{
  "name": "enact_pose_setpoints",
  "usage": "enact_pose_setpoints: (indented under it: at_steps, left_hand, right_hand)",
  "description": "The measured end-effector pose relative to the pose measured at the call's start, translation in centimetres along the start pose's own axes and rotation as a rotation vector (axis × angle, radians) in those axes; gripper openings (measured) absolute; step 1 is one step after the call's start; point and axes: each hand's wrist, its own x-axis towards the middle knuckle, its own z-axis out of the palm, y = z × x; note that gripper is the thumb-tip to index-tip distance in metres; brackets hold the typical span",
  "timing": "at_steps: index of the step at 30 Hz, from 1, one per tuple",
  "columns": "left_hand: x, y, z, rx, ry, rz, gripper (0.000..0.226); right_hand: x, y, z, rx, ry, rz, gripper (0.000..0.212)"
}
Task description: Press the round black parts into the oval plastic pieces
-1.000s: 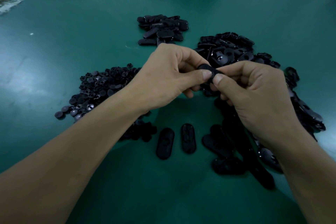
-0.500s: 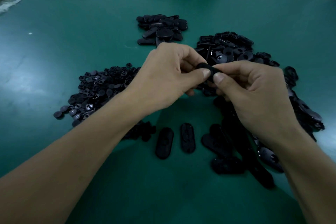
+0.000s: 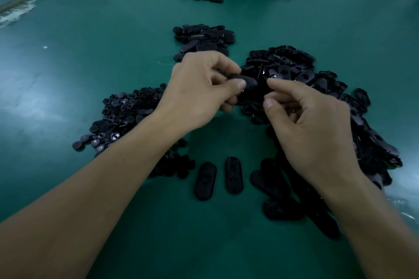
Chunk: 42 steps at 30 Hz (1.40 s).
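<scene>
One oval piece (image 3: 248,81) pinched by left hand (image 3: 199,90), two ovals (image 3: 205,181) nearby

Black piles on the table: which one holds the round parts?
The pile of round parts left of the left hand; the middle pile and right pile hold elongated oval pieces.

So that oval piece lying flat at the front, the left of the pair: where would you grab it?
I'd pinch the left oval piece across its narrow width, thumb and finger on the long sides, coming from above. It lies flat on the table, long axis pointing away, and the gap to its neighbour leaves fingertip room.
</scene>
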Motion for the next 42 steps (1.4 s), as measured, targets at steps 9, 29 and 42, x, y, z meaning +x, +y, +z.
enact_pose_setpoints:
  at_steps: [9,29,42]
  left_hand:
    - [4.6,-1.9,-2.5,-0.046,0.301,-0.184,0.012]
    - [9.2,-2.8,-1.6,0.004,0.423,-0.254,0.015]
    - [1.8,1.9,-1.0,-0.183,-0.098,-0.174,0.002]
  right_hand:
    - [-0.2,0.2,-0.5,-0.356,-0.188,-0.012,0.046]
    - [-0.1,0.1,-0.4,-0.370,-0.116,-0.023,0.025]
    - [0.3,0.2,-0.3,-0.074,0.141,-0.053,0.014]
